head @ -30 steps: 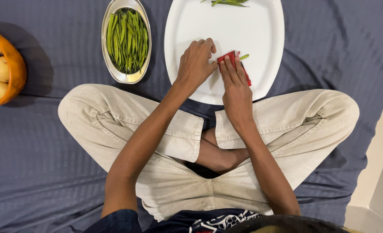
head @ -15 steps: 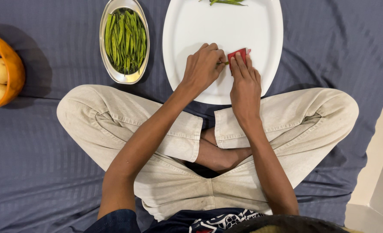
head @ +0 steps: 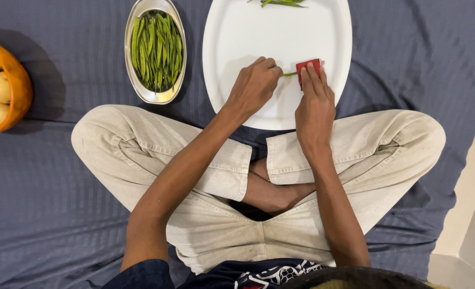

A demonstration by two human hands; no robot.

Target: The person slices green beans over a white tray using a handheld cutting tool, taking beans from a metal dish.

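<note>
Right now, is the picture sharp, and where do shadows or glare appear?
Head view: sharp and evenly lit; both hands, left hand and right hand, are crisp. The left one casts a soft shadow on the white tray. The orange bowl darkens the blue cloth. Mild shine on the steel dish.

I see a thin green bean pod (head: pixel 289 74) lying flat on the large white oval plastic tray (head: pixel 232 32), running roughly left to right, only a short stretch of it visible. At its right end a small red flat-handled cutter (head: pixel 307 66) stands on the tray, touching the pod. The tray rests on blue cloth, its near rim over the crossed legs.
</note>
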